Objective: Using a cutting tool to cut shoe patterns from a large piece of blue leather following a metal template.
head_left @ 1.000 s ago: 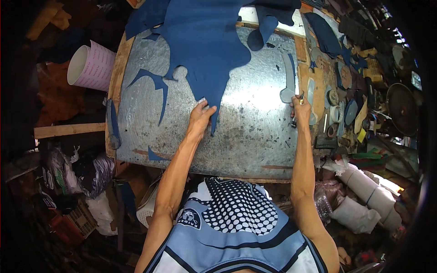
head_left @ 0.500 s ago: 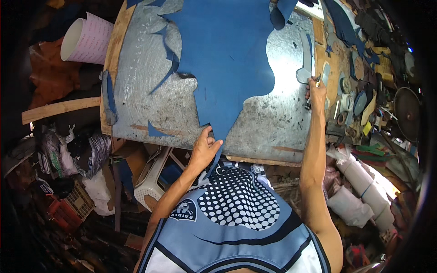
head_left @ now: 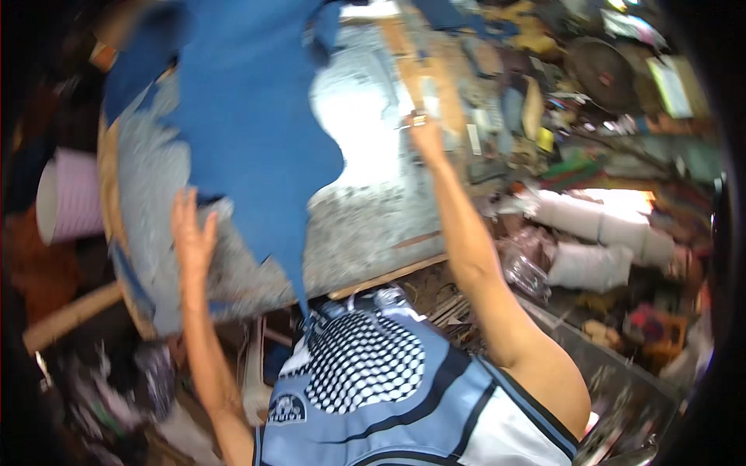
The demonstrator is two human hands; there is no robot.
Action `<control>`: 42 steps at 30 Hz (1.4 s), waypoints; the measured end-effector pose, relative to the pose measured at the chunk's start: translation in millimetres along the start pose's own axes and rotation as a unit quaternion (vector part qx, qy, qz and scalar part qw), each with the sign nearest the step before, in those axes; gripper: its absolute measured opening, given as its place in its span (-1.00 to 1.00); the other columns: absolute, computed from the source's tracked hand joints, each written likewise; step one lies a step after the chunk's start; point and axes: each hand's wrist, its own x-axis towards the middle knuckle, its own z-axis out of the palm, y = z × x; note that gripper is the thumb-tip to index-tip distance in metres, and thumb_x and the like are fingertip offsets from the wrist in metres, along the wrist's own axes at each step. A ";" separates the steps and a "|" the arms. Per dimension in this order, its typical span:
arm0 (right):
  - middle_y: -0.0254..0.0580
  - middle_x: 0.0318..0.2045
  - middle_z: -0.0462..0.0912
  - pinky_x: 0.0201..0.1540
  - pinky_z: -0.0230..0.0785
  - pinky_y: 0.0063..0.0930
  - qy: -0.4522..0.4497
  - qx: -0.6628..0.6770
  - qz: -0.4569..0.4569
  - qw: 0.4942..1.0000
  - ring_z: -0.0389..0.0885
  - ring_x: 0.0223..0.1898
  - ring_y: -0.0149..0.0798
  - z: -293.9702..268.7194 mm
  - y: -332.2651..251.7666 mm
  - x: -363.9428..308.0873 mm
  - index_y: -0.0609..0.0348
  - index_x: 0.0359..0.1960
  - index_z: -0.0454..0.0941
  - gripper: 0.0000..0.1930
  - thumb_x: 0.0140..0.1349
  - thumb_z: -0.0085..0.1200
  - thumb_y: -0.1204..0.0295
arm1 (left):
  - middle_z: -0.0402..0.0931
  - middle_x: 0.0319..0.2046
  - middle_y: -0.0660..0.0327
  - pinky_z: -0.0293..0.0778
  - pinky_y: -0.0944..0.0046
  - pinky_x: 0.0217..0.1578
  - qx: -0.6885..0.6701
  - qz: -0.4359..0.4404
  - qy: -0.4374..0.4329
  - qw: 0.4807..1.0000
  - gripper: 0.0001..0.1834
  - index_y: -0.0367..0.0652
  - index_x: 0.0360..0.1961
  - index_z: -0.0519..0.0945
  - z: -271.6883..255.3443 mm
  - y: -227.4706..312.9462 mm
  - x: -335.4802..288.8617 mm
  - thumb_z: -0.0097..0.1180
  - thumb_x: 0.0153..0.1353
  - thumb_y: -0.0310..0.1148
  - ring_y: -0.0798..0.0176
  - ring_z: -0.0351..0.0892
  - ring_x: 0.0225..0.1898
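Head view blurs right hand (head_left: 423,130), crops blue sheet (head_left: 249,128).

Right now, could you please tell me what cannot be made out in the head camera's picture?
All in the head view:
- Far end of the blue sheet: cut off by the top edge.
- Tabletop under that sheet: hidden by the sheet.
- Whatever is at the fingers of the right hand: blurred and too small.
- Whether the left hand touches the sheet: blur at its fingertips.
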 end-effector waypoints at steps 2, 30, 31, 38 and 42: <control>0.20 -0.25 0.68 -0.11 0.49 -0.09 0.031 0.053 -0.005 0.998 0.68 -0.16 0.15 14.1 -1.3 -3.3 0.24 -0.13 0.56 -0.66 0.14 0.18 0.26 | 0.21 0.38 -0.16 0.12 -0.09 0.37 -0.014 -0.024 -0.062 0.998 -0.47 -0.27 0.22 0.50 6.9 -9.9 29.2 0.20 0.25 -0.28 -0.26 0.14 0.41; 0.36 -0.42 0.65 -0.23 0.49 0.07 -0.015 0.018 0.013 1.000 0.67 -0.27 0.33 -19.7 -36.6 -26.3 0.27 -0.01 0.51 -0.63 0.28 0.11 0.25 | 0.57 -0.38 0.12 0.46 0.30 -0.43 -0.098 -0.291 -0.347 0.886 -0.12 -0.19 0.49 0.06 -43.7 -24.4 16.5 0.23 0.20 -0.54 0.30 0.57 -0.46; 0.37 -0.41 0.65 -0.22 0.49 0.08 -0.025 0.014 0.012 1.000 0.66 -0.27 0.34 -17.6 -45.1 -25.7 0.29 -0.01 0.50 -0.62 0.28 0.11 0.25 | 0.60 -0.34 0.08 0.49 0.28 -0.36 -0.101 -0.280 -0.340 0.892 -0.17 -0.22 0.47 0.12 -48.3 -58.7 -2.7 0.24 0.21 -0.46 0.25 0.60 -0.37; 0.34 -0.43 0.64 -0.27 0.49 0.03 -0.001 0.022 0.028 0.999 0.66 -0.31 0.34 -20.2 -39.0 -25.0 0.36 -0.02 0.48 -0.64 0.30 0.11 0.30 | 0.62 -0.06 -0.20 0.27 -0.11 0.25 0.275 -0.150 -0.389 0.867 -0.17 -0.18 0.41 0.26 -40.0 -6.9 20.1 0.18 0.23 0.05 -0.21 0.58 0.04; 0.37 -0.20 0.62 -0.16 0.48 0.08 -0.023 0.038 0.033 0.998 0.64 -0.22 0.36 -23.8 -50.9 -26.7 0.39 -0.08 0.45 -0.68 0.28 0.10 0.36 | 0.26 0.33 -0.24 0.04 -0.16 0.37 0.269 -0.070 -0.284 0.918 -0.27 -0.16 0.41 0.26 -32.6 16.8 33.3 0.10 0.32 -0.05 -0.29 0.21 0.36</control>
